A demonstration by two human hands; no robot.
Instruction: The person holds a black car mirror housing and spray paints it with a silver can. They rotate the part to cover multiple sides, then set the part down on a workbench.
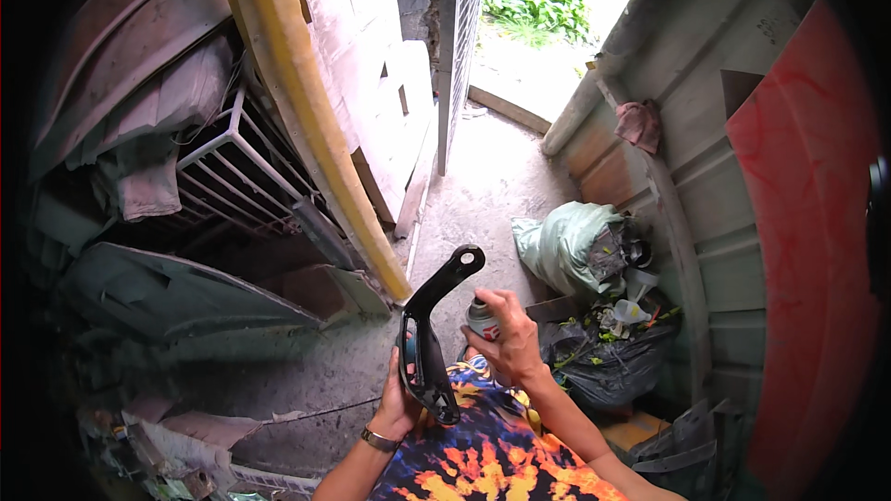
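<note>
Spray can (pixel 479 314) in my right hand (pixel 509 341): red-and-white printed label (pixel 489 331), partly covered by my grip; wording not legible. Grey wall panel (pixel 719 42), upper right: cluster of small dark marks (pixel 768 31), too faint to tell whether they are writing.

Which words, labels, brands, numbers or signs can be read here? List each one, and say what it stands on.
None that I can quote.
Spray can in the right hand: red-and-white marking, small and partly covered by the fingers; too unclear to read.
Grey wall at right: small dark marks near the top, too blurred to tell whether they are writing.
Black bent part in the left hand: no lettering visible.
</note>
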